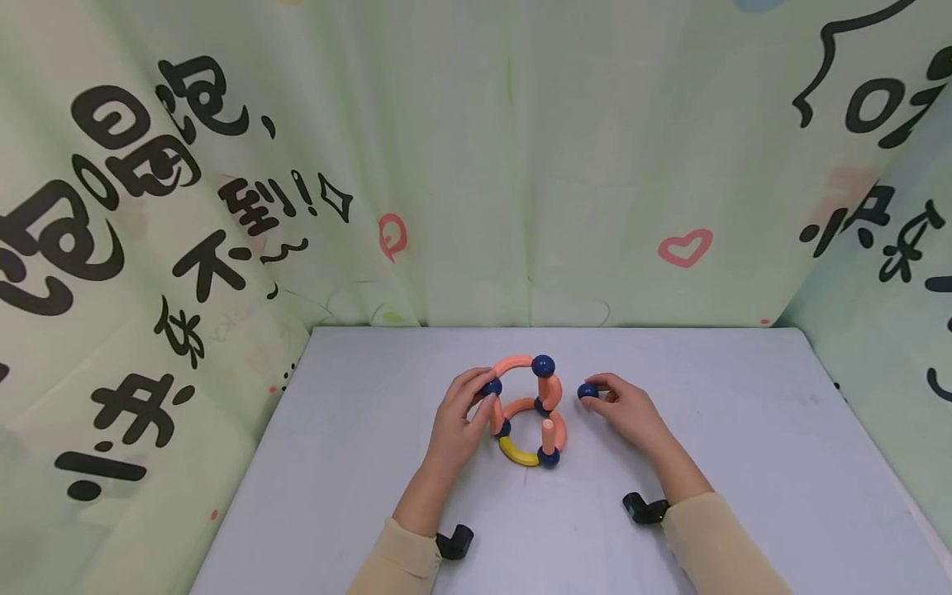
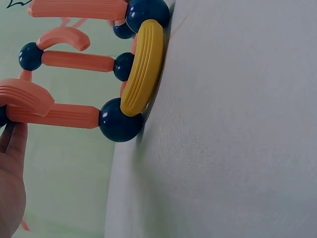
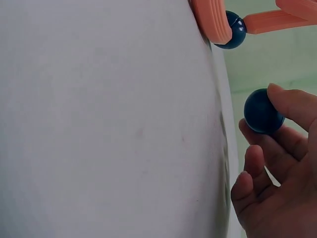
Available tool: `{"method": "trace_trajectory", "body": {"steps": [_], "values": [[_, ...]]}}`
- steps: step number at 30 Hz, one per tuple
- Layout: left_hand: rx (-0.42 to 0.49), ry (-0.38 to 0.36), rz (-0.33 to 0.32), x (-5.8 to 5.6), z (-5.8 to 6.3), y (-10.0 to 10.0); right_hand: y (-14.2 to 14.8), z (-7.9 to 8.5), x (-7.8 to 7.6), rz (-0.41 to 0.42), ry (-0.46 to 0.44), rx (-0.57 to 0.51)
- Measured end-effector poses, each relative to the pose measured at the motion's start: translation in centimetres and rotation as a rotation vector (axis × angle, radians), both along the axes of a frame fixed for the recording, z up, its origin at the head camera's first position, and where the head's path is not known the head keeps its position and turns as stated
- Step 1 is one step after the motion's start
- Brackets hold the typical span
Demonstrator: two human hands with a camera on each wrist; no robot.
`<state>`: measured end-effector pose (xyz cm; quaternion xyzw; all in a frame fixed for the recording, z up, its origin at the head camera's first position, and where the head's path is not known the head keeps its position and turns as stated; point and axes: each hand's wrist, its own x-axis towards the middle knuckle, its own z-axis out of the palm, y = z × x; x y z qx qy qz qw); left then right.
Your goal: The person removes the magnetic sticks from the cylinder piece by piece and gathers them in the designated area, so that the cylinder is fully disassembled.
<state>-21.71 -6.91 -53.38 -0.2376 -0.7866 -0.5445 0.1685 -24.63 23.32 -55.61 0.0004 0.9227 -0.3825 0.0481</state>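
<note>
A toy frame of salmon rods, dark blue balls and one curved yellow rod (image 1: 519,452) stands on the table. My left hand (image 1: 459,420) pinches a dark blue ball (image 1: 492,387) at its upper left corner. From that ball a curved salmon rod (image 1: 513,362) runs to another ball (image 1: 544,366). At the near right, an upright salmon rod (image 1: 548,436) rises from a ball (image 1: 548,458), its top end bare. Right of the frame and apart from it, my right hand (image 1: 628,413) pinches a loose blue ball (image 3: 264,111) between thumb and fingers.
The white table (image 1: 357,512) ends at a pale green printed curtain (image 1: 595,165) behind and on both sides. A black wrist device (image 1: 455,542) sits at the left sleeve, and another black device (image 1: 644,508) at the right.
</note>
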Motion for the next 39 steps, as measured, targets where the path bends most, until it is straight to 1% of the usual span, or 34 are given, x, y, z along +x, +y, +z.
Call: {"method": "trace_trajectory", "body": {"steps": [7, 16, 25, 28, 32, 39], "values": [[-0.005, -0.023, 0.009, -0.1, -0.2, 0.0, 0.1, -0.9, -0.6, 0.012, -0.002, 0.056], [0.003, -0.038, 0.009, -0.1, -0.2, 0.1, 0.1, -1.2, -0.8, 0.059, 0.005, 0.082], [0.011, -0.049, 0.007, -0.1, -0.1, 0.1, 0.1, -1.2, -0.8, 0.065, 0.005, 0.07], [0.014, -0.037, 0.004, -0.1, -0.1, 0.1, 0.2, -1.1, -0.7, 0.062, 0.009, 0.072], [0.011, -0.033, 0.001, -0.1, -0.1, 0.0, 0.3, -1.0, -0.5, 0.053, 0.024, 0.065], [-0.005, -0.053, 0.016, 0.0, 0.1, -0.1, 0.4, -0.5, -0.2, 0.044, 0.052, 0.05]]}}
